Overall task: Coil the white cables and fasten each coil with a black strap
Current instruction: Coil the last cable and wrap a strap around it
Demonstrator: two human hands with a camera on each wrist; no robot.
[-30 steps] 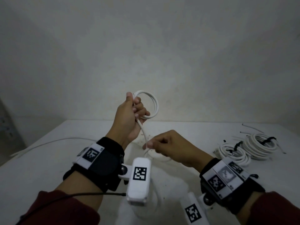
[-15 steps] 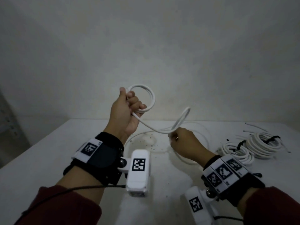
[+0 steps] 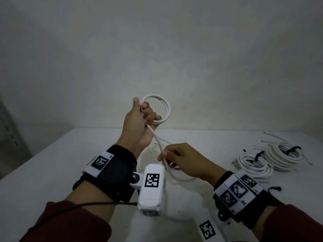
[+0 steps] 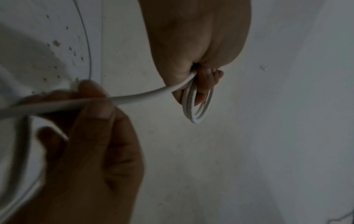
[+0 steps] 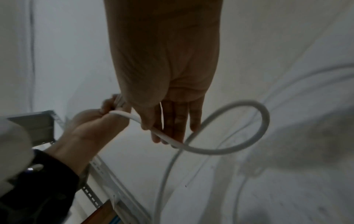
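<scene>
White cable (image 3: 165,109): partly coiled, a few round loops stacked together, held upright above the table in the left hand (image 3: 139,126), fingers curled round the bundle. Free length runs down from the coil to the right hand (image 3: 181,158), pinched there, then bends into a slack loop toward the table. Two finished coils lie flat at the table's right side, touching: nearer coil (image 3: 254,165) and farther coil (image 3: 283,157), each bound by a black strap (image 3: 293,149).
</scene>
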